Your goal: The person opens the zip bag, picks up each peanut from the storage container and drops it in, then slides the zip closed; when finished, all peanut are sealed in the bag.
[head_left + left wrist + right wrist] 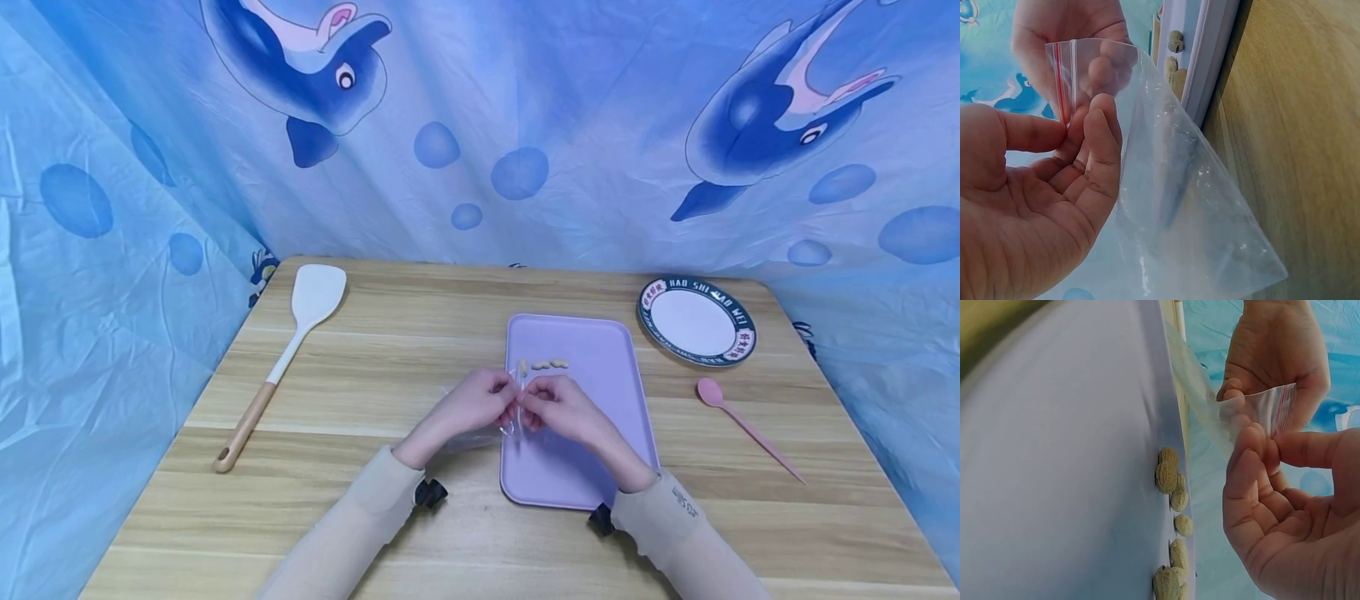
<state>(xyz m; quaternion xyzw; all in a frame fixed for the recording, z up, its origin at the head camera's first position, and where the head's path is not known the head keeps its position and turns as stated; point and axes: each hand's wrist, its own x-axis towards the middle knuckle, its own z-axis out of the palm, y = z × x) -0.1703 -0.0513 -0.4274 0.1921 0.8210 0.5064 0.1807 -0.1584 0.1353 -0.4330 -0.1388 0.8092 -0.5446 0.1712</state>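
A clear zip bag [1172, 187] with a red line along its seal hangs between both hands. My left hand [480, 400] pinches the bag near the seal between thumb and fingers. From the other side, my right hand [558, 407] pinches the same seal edge, close to the left fingertips. In the right wrist view the bag's red-lined top [1282, 406] stands above the right fingers. Several peanuts in their shells [1167, 470] lie on the purple tray [603, 375], just beyond the hands. No contents can be made out inside the bag.
At the left lies a white spatula [315, 292] with a wooden handle. A dark-rimmed plate [693, 321] sits at the back right, with a pink spoon [753, 431] in front of it. A blue dolphin-print curtain [480, 108] hangs behind the wooden table [405, 325].
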